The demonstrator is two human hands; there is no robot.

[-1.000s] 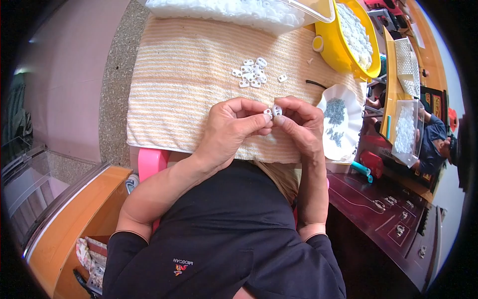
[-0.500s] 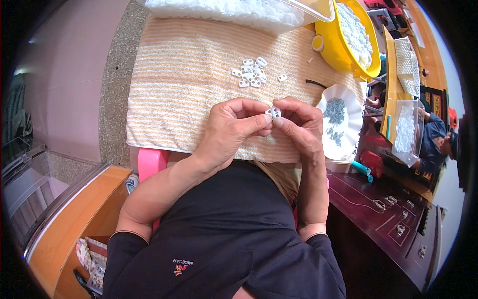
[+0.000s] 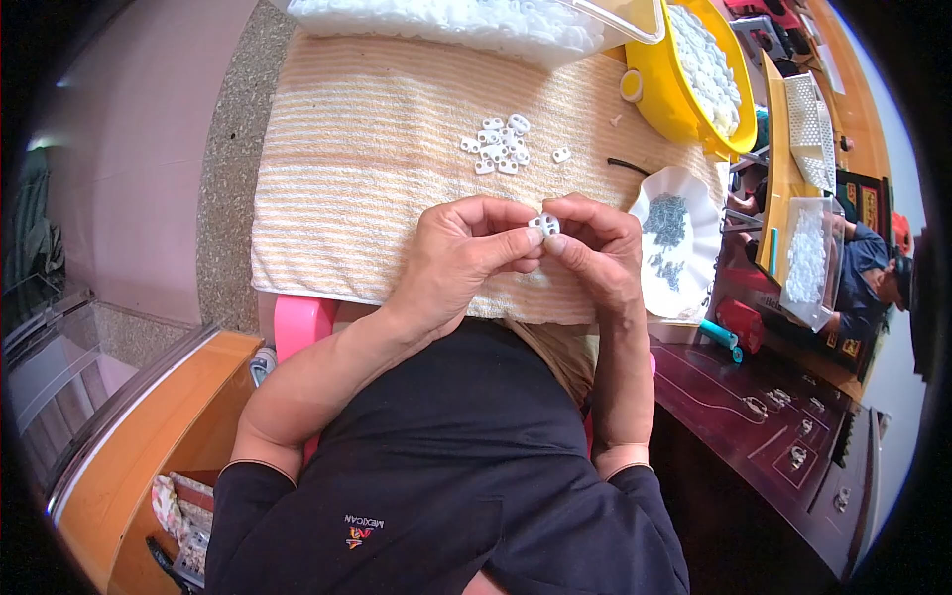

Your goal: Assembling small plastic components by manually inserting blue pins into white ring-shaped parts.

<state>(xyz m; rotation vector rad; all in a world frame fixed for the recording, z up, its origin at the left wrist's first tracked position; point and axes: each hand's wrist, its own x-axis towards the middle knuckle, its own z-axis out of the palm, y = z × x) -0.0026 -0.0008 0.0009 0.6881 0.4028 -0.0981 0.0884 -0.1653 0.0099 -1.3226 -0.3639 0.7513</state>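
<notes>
My left hand (image 3: 451,248) and my right hand (image 3: 606,256) meet above the striped towel, fingertips closed from both sides on a small white plastic two-hole cord lock (image 3: 545,226). My fingers cover its edges; whether it is one part or two pressed together I cannot tell. Beyond my hands lies a loose pile of similar white pieces (image 3: 499,149), with one single piece (image 3: 562,156) just to its right. By my right hand stands a white fluted dish (image 3: 708,243) holding many tiny dark metal springs (image 3: 668,220).
A clear bin (image 3: 647,22) of white pieces stands at the far edge, beside a yellow basin (image 3: 716,139) of more. A short black cord (image 3: 628,164) rests on the striped towel (image 3: 347,188). At far right, another person (image 3: 865,283) sits near a clear tray (image 3: 808,263).
The white cord lock is turned very slightly between my fingertips. Both hands stay in nearly the same place.
</notes>
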